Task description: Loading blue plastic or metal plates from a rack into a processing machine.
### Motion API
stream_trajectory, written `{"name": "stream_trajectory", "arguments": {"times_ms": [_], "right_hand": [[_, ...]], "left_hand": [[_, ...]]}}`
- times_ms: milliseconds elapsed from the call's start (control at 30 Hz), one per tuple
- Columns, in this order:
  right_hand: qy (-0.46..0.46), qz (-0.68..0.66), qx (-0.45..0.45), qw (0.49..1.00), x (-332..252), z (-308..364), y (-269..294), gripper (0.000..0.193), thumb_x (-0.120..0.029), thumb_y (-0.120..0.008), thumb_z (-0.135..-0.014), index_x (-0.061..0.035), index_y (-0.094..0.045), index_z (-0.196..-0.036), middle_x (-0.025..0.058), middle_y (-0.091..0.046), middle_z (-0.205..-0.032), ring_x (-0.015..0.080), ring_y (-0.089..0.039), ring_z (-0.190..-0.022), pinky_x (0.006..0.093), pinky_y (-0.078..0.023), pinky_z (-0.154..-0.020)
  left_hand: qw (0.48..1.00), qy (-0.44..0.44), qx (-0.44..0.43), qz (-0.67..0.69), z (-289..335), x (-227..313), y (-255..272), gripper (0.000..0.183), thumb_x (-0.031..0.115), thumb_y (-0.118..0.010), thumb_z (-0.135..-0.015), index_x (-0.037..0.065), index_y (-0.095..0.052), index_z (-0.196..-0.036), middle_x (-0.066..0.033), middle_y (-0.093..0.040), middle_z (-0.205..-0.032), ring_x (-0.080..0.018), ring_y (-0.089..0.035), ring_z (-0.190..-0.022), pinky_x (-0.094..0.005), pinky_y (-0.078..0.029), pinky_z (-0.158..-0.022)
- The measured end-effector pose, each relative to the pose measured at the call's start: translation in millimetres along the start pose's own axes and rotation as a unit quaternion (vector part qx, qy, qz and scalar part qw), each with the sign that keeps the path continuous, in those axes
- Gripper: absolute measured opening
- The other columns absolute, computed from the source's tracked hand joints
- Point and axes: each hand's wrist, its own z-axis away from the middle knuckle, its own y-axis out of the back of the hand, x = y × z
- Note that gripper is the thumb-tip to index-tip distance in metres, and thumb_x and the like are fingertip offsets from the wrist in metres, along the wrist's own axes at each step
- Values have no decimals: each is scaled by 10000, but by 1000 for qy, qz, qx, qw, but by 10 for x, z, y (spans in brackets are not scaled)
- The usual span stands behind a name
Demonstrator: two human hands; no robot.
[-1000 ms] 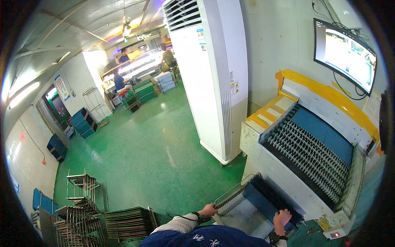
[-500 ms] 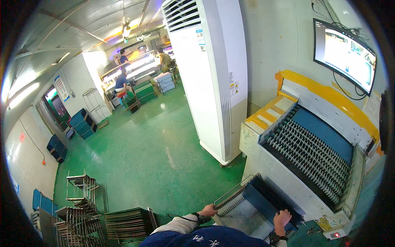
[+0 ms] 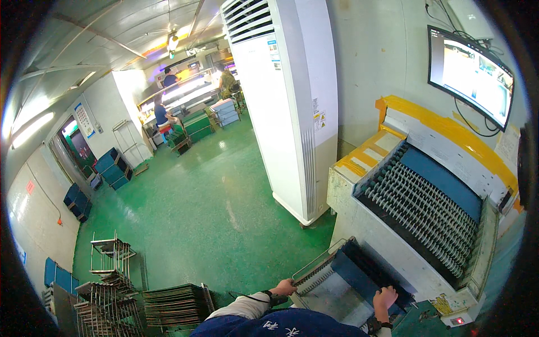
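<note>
A metal rack (image 3: 312, 279) with a coiled-wire side stands low in front of me, beside the roller machine. Several dark blue flat panels (image 3: 355, 273) stand tilted in its far right part; its near part shows a bare grey base. My left hand (image 3: 285, 287) is closed around the rack's left corner. My right hand (image 3: 385, 297) has its fingers curled over the top edge of the front blue panel, near its right end. The fingertips behind that panel are hidden.
The roller machine (image 3: 421, 210), with a blue panel among its rollers, stands right under a wall monitor (image 3: 470, 76). A tall white air conditioner (image 3: 286, 112) rises ahead. Metal racks (image 3: 109, 281) and a filled rack (image 3: 175, 305) stand at left. People (image 3: 163, 114) work far off.
My hands and the rack stay in place. In the background, the seated person has shifted slightly to the left.
</note>
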Motion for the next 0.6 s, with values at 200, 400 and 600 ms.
{"name": "stream_trajectory", "arguments": {"times_ms": [200, 400, 600], "right_hand": [[0, -3, 5, 1000, 3, 3, -15, 202, -225, -718, -714, -65, -716, -838, 108, -610, -973, 294, -555, -1004, 445, -417, -898], [14, -8, 32, 999, 46, 8, -104, 201, -216, -712, -711, -57, -716, -833, 112, -608, -957, 296, -558, -977, 456, -417, -863], [-16, -9, -22, 1000, 28, -15, -104, 206, -265, -695, -740, -87, -719, -841, 113, -604, -1020, 297, -549, -1036, 484, -373, -978]], "left_hand": [[1000, 3, 3, 0, 5, -1, -7, 456, 239, -700, -758, -25, -579, -1110, -80, -643, -729, -176, -613, -587, -325, -498, -545], [1000, 3, 19, 2, 16, -7, -24, 383, 227, -698, -751, -13, -607, -1034, -77, -646, -725, -170, -613, -581, -320, -496, -534], [1000, 4, 16, 11, 37, 10, -21, 374, 216, -697, -747, -14, -611, -1030, -80, -644, -720, -169, -601, -570, -322, -487, -520]]}}
